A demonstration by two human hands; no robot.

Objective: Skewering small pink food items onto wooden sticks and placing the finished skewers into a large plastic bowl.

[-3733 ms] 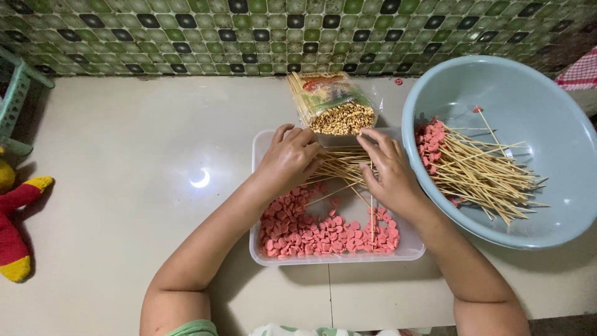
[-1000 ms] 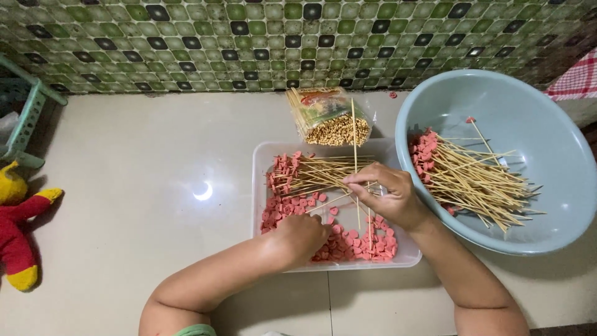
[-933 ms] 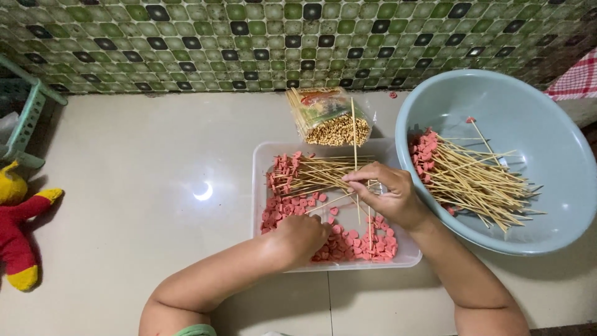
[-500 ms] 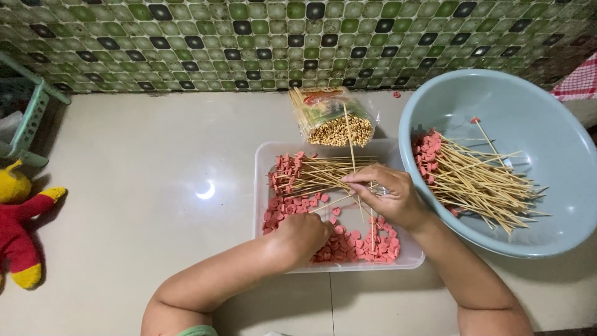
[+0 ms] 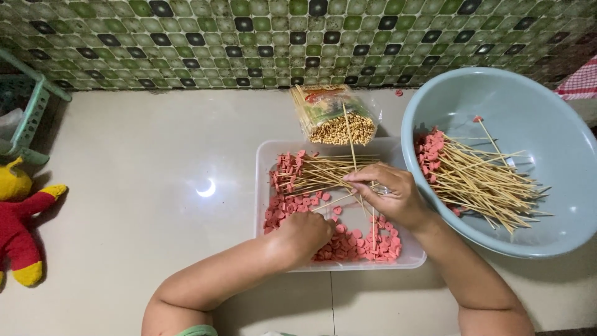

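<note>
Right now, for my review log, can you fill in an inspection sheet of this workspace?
Surface: pale tiled floor, a light glare spot on it.
Job's things: clear tray of pink slices and skewers; blue basin with loaded skewers.
Clutter: bag of yellow kernels; red and yellow plush toy; green rack.
Grip: left hand among the slices; right hand pinching a skewer.
Cables: nothing seen.
Surroundings: green mosaic wall; red checked cloth.

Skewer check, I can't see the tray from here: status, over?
Right hand pinching one skewer upright over the tray. Left hand down in the pink pieces. Nothing blocking.
</note>
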